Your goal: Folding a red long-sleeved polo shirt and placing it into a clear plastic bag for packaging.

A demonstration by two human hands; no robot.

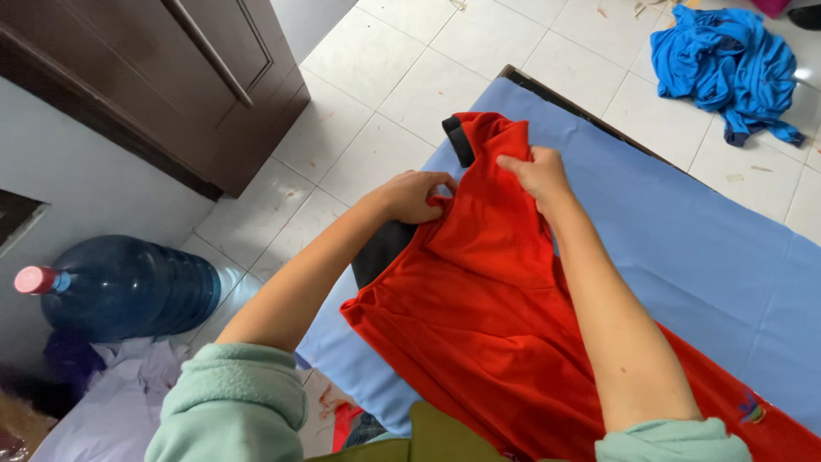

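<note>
Home laundry corner: tiled floor (385, 94), clothes heap (727, 64), water jug (128, 287).

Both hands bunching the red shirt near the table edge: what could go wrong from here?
1. The red shirt hangs over the near edge of the blue-covered table; a pull might slide it onto the floor.
2. Left hand and right hand pinch only fabric near the black collar, so creases may set in.

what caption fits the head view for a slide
Both hands, left and right, pinch a red shirt on a blue-covered table.
</note>
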